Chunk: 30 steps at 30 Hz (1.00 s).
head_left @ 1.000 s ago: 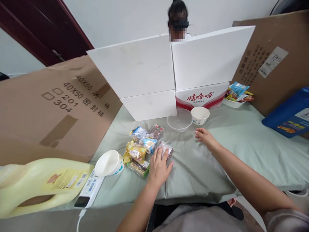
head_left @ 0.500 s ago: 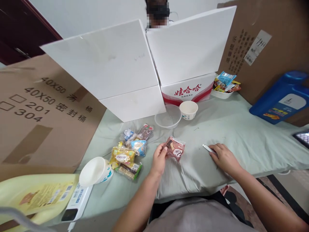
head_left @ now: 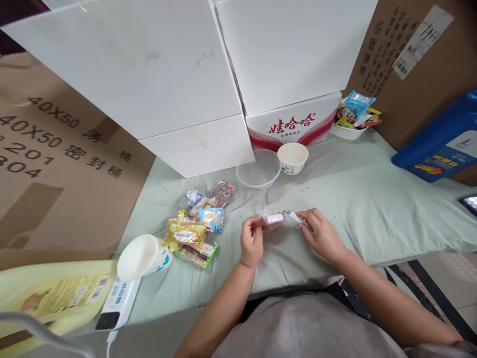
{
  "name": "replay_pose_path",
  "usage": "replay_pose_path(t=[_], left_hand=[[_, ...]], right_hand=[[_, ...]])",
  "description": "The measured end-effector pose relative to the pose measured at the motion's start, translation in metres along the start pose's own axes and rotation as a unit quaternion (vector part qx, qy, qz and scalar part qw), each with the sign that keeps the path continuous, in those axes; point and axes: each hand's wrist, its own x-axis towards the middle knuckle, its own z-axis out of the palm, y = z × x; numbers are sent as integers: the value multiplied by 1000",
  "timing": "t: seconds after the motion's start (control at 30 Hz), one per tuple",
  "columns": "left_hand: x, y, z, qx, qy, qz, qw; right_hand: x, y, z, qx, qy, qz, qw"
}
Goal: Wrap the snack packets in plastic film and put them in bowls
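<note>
left hand point(head_left: 252, 239) pinches snack packet point(head_left: 274, 219), right hand point(head_left: 321, 234) grips tool point(head_left: 296, 217) — perhaps scissors

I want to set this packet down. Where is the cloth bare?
Widest bare cloth lies right of the right hand, between the upright cup and the blue jug. A narrower strip runs along the front edge below the snack pile. It is crowded from that pile to the tipped cup.

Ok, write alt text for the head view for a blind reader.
A person's left hand holds a small snack packet and the right hand holds a thin pale tool at its edge, above a green cloth. More packets lie to the left; a clear bowl and paper cup stand behind.
</note>
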Motion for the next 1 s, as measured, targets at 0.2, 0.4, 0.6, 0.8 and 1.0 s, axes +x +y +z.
replay_pose_path(t=[0.2, 0.4, 0.6, 0.8, 1.0], left_hand=[[4, -1, -4, 81, -101, 129, 983], [4, -4, -1, 101, -50, 94, 989], [2, -8, -2, 56, 0, 21, 998], [3, 0, -2, 78, -71, 45, 993], [7, 7, 2, 168, -132, 150, 965]], right_hand=[[10, -6, -5, 12, 40, -37, 998], [18, -18, -3, -94, -138, -148, 975], [20, 34, -27, -208, -103, 1, 973], [10, 44, -32, -168, 6, -1, 986], [22, 2, 9, 35, -38, -93, 994]])
